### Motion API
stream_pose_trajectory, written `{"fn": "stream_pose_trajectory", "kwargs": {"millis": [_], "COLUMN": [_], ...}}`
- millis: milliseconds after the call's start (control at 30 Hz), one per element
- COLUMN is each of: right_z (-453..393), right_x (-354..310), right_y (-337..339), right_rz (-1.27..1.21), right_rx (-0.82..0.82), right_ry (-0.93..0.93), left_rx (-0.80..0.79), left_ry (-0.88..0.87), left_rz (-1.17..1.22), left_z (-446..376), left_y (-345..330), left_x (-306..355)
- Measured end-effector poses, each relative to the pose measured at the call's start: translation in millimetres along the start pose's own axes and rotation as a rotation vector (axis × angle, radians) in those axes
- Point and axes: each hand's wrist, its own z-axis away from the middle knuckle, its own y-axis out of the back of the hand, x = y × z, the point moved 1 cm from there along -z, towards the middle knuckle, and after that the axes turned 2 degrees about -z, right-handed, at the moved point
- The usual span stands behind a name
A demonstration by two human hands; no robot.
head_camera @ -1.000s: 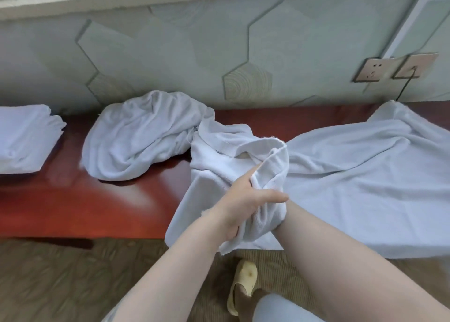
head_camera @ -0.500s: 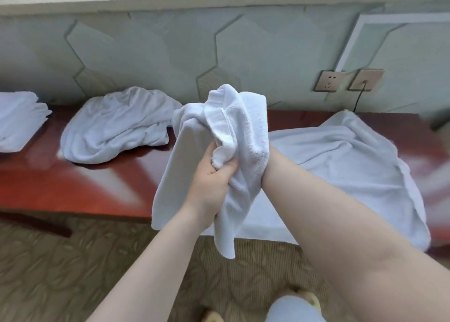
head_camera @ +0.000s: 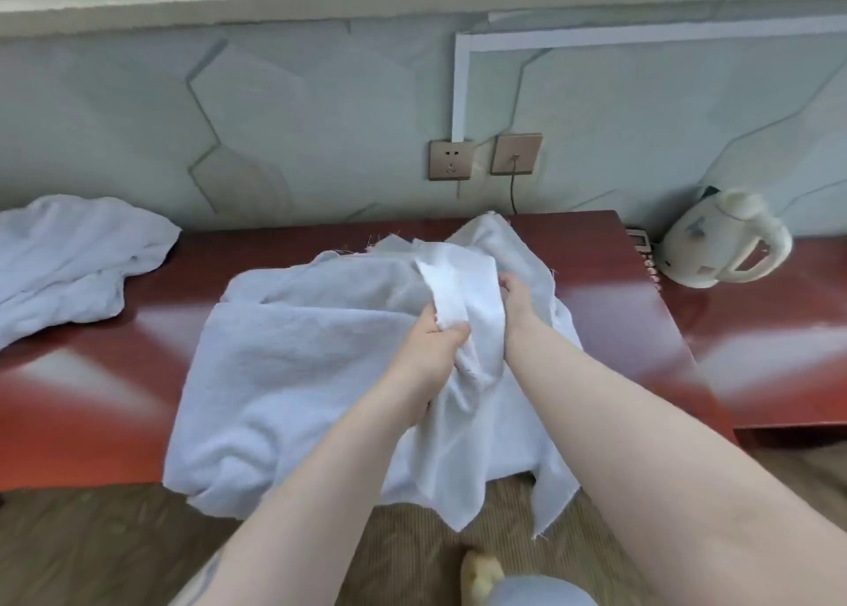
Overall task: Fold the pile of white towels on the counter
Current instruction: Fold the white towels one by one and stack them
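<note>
Head view: left hand (head_camera: 428, 353) is pinching a small towel (head_camera: 463, 312). Right hand (head_camera: 515, 296) is gripping its other side, over a large towel (head_camera: 293, 376).

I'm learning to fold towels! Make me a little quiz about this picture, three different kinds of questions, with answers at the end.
1. True or false: both hands, left hand and right hand, hold the small white towel.
2. What lies spread on the red counter under that towel? A) a big white towel B) a pillow C) a book
3. Fill in: the white kettle stands at the counter's far ____ side.

Key: 1 true; 2 A; 3 right.
</note>
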Motion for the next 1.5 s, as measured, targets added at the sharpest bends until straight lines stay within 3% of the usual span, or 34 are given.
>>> {"fn": "stream_pose_trajectory", "kwargs": {"millis": [100,267,333,400,467,533,667,733,800,867,933,1000,1067,1133,1200,1367,1433,1500], "right_z": [-10.9,-4.0,-0.9,10.4,20.7,27.0,25.2,15.1,8.2,11.1,19.0,22.1,21.7,12.5,-1.9,-58.7,-84.7,-97.9], "right_x": [27.0,25.1,21.2,22.8,30.9,40.2,51.1,49.8,42.2,36.8,34.4,41.4,60.8,95.9,130.0,137.7,113.7,96.6], "right_y": [58.1,96.4,109.8,127.6,149.3,170.0,190.2,203.6,212.4,207.7,181.0,135.6,85.7,38.9,10.0,-29.4,-52.5,-78.4], "right_rz": [0.134,0.212,0.23,0.18,0.346,0.595,1.091,1.45,1.61,1.468,1.105,0.989,1.196,1.475,1.688,1.899,1.945,1.946], "right_rx": [0.113,-0.016,-0.052,-0.034,0.027,0.099,0.091,0.194,0.263,0.398,0.518,0.418,0.141,-0.15,-0.235,-0.242,-0.229,-0.092], "right_ry": [-0.199,-0.136,-0.049,-0.013,0.054,0.238,0.596,0.544,0.414,0.443,0.651,0.851,0.92,0.807,0.593,0.42,0.338,0.285], "left_rx": [-0.039,0.064,-0.033,-0.183,-0.268,-0.201,0.021,0.162,0.33,0.441,0.418,0.312,0.24,0.237,0.23,0.154,0.294,0.529], "left_ry": [0.231,0.184,0.137,0.213,0.291,0.25,0.078,0.012,0.009,0.117,0.268,0.363,0.379,0.38,0.374,0.297,0.183,0.023], "left_rz": [0.012,0.101,0.063,0.064,0.042,-0.103,-0.353,-0.489,-0.636,-0.737,-0.862,-0.984,-1.054,-1.076,-1.097,-1.038,-0.76,-0.569], "left_z": [-17.5,-42.4,-54.0,-61.4,-61.0,-57.5,-46.3,-33.6,-24.7,-21.5,-24.6,-30.9,-38.9,-45.1,-51.0,-76.0,-90.9,-104.1], "left_y": [-33.7,-86.4,-108.5,-130.4,-133.6,-119.8,-67.0,-36.0,-3.0,30.7,56.6,72.4,75.5,80.3,88.8,141.9,181.8,229.3], "left_x": [-21.3,1.5,12.3,17.6,7.6,-8.7,-50.9,-75.3,-97.0,-113.3,-125.0,-132.8,-137.5,-141.2,-142.5,-115.3,-88.6,-57.2]}}
